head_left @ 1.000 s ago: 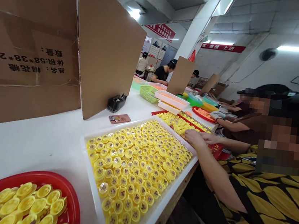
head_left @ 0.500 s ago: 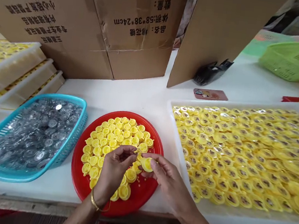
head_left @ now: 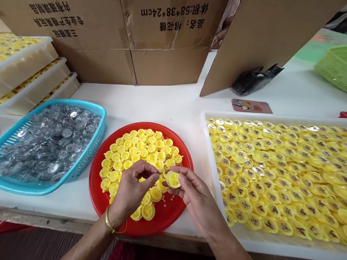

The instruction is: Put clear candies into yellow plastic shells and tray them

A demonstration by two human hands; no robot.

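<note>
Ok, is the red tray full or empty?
Partly full: yellow cups cover much of the red tray, leaving bare red at lower right.

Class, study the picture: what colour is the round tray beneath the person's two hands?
The round tray is red, seen best in the head view.

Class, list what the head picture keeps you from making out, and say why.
In the head view:
Left hand: whether it pinches anything; too small to tell.
Held yellow cup: right side, hidden by the right hand.
Red plate: middle, hidden beneath yellow cups.
Green basket: right end, cut off by frame edge.
</note>
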